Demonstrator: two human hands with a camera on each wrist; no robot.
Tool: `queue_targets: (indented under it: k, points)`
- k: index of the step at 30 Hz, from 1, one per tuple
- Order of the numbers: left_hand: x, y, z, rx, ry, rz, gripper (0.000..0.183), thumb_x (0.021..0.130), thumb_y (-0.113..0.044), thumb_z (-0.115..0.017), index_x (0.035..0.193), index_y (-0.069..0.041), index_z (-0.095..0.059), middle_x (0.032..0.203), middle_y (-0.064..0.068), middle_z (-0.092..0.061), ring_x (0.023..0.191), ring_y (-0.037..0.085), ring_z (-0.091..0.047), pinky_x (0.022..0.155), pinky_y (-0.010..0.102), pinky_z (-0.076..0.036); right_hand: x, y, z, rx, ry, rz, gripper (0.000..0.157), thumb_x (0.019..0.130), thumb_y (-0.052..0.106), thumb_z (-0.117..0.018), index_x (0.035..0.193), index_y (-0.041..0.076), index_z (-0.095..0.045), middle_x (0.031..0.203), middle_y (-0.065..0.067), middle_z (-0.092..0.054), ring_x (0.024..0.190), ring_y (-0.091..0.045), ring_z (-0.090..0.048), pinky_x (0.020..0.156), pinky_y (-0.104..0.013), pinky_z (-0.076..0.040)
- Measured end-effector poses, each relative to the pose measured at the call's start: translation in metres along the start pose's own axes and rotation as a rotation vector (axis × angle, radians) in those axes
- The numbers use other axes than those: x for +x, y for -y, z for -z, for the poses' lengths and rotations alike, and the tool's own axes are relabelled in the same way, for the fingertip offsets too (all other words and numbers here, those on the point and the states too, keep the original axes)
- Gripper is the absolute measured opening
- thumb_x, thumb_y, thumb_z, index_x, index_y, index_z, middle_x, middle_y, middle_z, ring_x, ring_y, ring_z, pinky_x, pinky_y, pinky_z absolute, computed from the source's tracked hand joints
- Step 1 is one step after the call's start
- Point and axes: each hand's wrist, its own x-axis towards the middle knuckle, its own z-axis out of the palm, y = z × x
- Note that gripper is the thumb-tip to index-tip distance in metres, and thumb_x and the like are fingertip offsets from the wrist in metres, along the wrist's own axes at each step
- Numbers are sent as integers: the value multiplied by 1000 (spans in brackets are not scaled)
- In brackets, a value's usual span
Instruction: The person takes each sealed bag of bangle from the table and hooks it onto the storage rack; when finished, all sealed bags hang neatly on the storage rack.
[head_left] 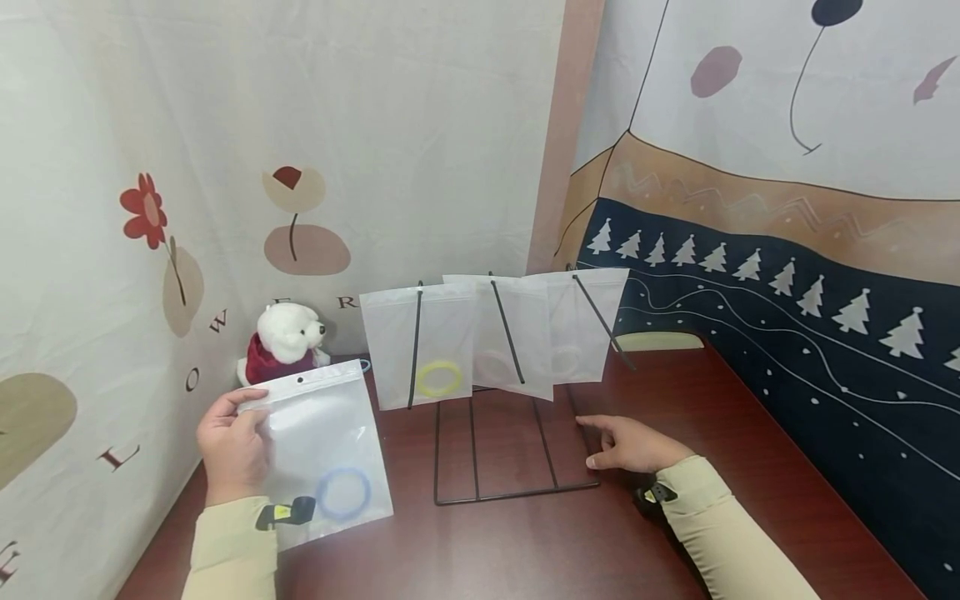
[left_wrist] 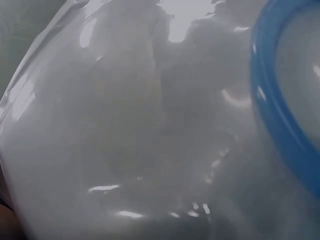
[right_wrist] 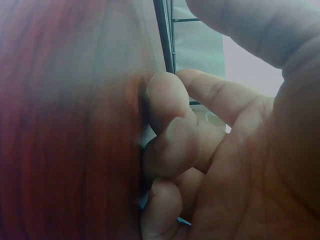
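In the head view my left hand [head_left: 234,450] pinches the upper left edge of a clear zip bag [head_left: 315,433], thumb in front. Inside the bag lies a blue ring [head_left: 343,493], large at the right edge of the left wrist view. A black wire rack [head_left: 517,495] stands on the table, with three whitish bags on its prongs; the left hung bag [head_left: 390,350] holds a yellow ring [head_left: 438,378]. My right hand [head_left: 637,443] rests low beside the rack, index finger extended to its right base wire. In the right wrist view its other fingers [right_wrist: 172,147] curl against the tabletop.
A white plush bear [head_left: 288,333] in dark red sits behind the left bag, by the patterned cloth wall. The middle hung bag [head_left: 487,333] and right hung bag [head_left: 592,325] hold pale rings. Reddish-brown tabletop [head_left: 480,550] extends under everything.
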Motion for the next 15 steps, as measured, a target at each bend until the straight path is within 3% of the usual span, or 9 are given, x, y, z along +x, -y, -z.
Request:
queue_targets:
  k: [4, 7, 8, 12, 15]
  points:
    - [-3, -5, -3, -39, 25, 13, 26, 97, 7, -53, 108, 0, -76, 98, -3, -67, 100, 15, -55, 72, 15, -49, 0, 0, 0, -3, -3, 1, 74, 88, 29, -86, 153, 11, -55, 76, 3, -60, 69, -14, -56, 57, -29, -48]
    - [-7, -8, -6, -54, 47, -3, 25, 97, 8, -54, 104, 1, -76, 75, -2, -60, 80, 15, -53, 59, 18, -43, 0, 0, -1, -6, -4, 2, 74, 88, 29, -86, 152, 11, -55, 76, 3, -60, 69, -14, -56, 58, -29, -48]
    - [-8, -10, -7, -59, 58, -16, 25, 96, 9, -53, 103, 2, -76, 73, -1, -58, 79, 16, -52, 60, 20, -42, 0, 0, -1, -6, -5, 2, 74, 88, 29, -86, 152, 11, -55, 76, 3, -60, 69, -14, -56, 58, -29, -48]
    - [-13, -14, -11, -68, 113, -73, 27, 93, 14, -50, 100, 5, -74, 82, -5, -65, 92, 12, -54, 74, 21, -42, 1, 0, -1, -12, -7, 7, 74, 88, 29, -86, 152, 11, -55, 75, 3, -59, 68, -13, -56, 58, -29, -47]
    - [-17, -19, -14, -74, 147, -113, 30, 90, 18, -48, 96, 5, -74, 82, -5, -63, 90, 12, -47, 65, 23, -36, 1, -1, -1, -10, -7, 9, 74, 88, 29, -86, 152, 11, -55, 75, 3, -59, 68, -13, -56, 58, -29, -47]
